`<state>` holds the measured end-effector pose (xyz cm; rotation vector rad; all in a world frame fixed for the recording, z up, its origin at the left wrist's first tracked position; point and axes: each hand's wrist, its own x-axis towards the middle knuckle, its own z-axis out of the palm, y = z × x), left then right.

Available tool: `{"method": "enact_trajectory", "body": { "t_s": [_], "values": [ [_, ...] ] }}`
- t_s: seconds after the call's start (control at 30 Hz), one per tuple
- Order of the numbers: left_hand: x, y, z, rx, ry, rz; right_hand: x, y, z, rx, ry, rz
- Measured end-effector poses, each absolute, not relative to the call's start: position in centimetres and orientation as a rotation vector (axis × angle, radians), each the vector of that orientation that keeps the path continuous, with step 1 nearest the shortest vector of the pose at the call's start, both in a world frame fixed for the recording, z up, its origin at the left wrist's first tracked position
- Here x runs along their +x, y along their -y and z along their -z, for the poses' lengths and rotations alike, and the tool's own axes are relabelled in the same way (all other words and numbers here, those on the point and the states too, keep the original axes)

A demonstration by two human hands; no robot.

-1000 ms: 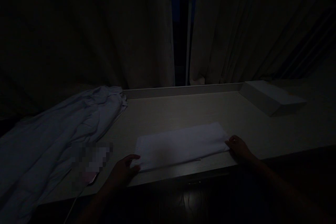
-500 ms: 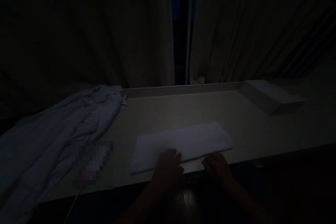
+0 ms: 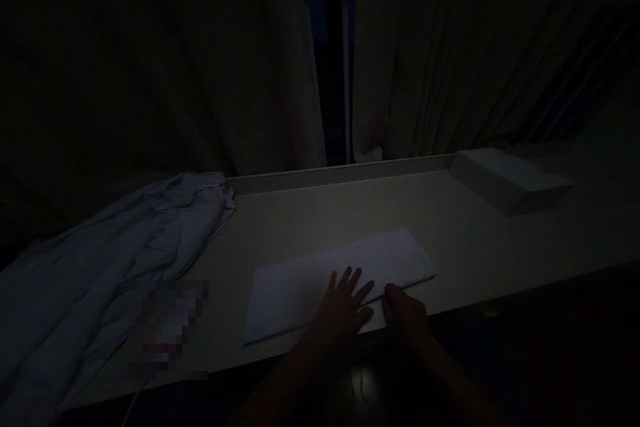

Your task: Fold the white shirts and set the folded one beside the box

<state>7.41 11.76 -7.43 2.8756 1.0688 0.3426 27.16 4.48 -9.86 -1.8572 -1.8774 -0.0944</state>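
Folded cloth [image 3: 320, 273] flat on worktop [image 3: 450, 227], near front edge. Left hand [image 3: 343, 310] pressed on cloth, fingers [image 3: 356, 278] spread, gripping nothing. Right hand [image 3: 403, 310] at cloth's near edge; grip unclear, too dark.

Left hand [image 3: 344, 307]: moved from the left end of the folded cloth [image 3: 310, 283] to its near edge at the middle; now laid flat on the cloth with fingers spread.
Right hand [image 3: 404, 310]: brought in from the right end of the cloth to the near edge, just beside the left hand; whether anything is gripped cannot be told in the dark.
Folded cloth: turned slightly on the tabletop [image 3: 450, 227].
View: shifted a little to the right.
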Motion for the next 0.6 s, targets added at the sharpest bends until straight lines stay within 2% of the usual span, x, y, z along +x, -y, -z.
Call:
{"method": "enact_trajectory", "body": {
  "t_s": [0.23,0.47,0.53,0.6],
  "values": [
    [7.7,-15.1,6.4,2.704,-1.398,-0.304,34.5,-8.2,7.3,-2.061,1.414,0.101],
    [8.5,-15.7,8.1,2.642,-1.489,-0.324,40.9,-14.1,5.0,-2.241,1.169,-0.723],
    [8.4,-15.6,8.2,2.640,-1.478,-0.332,41.3,-14.6,4.0,-2.219,1.184,-0.790],
    [8.4,-15.5,8.1,2.637,-1.475,-0.336,41.1,-14.5,3.0,-2.155,1.228,-0.668]
  ]
}}
